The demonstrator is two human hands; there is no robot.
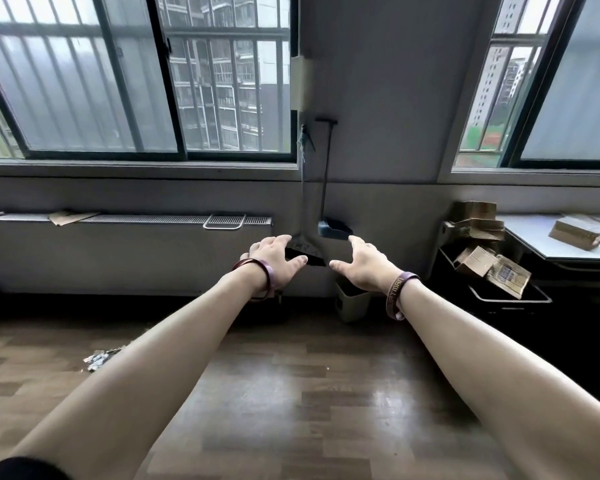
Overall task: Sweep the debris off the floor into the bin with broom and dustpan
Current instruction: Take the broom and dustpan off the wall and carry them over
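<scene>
Fingers of both hands are spread wide and hold nothing. The left hand (pixel 274 261) and right hand (pixel 364 265) reach forward side by side toward the wall, palms facing each other. Between and just beyond them, the broom (pixel 303 202) and dustpan (pixel 333 228) stand against the wall, both long axes upright, handles up. The broom's head is down, partly hidden behind the left fingers (pixel 281 241); the dustpan's scoop sits to its right, just above the right fingers (pixel 355 241). So the left hand looks nearer the broom and the right nearer the dustpan, though depth is hard to judge. The next reach likely goes up and forward to each handle. Debris (pixel 101 358) lies on the floor (pixel 291 393), well to the left, beside the left forearm. The bin (pixel 352 304) stands by the wall, under the right wrist.
</scene>
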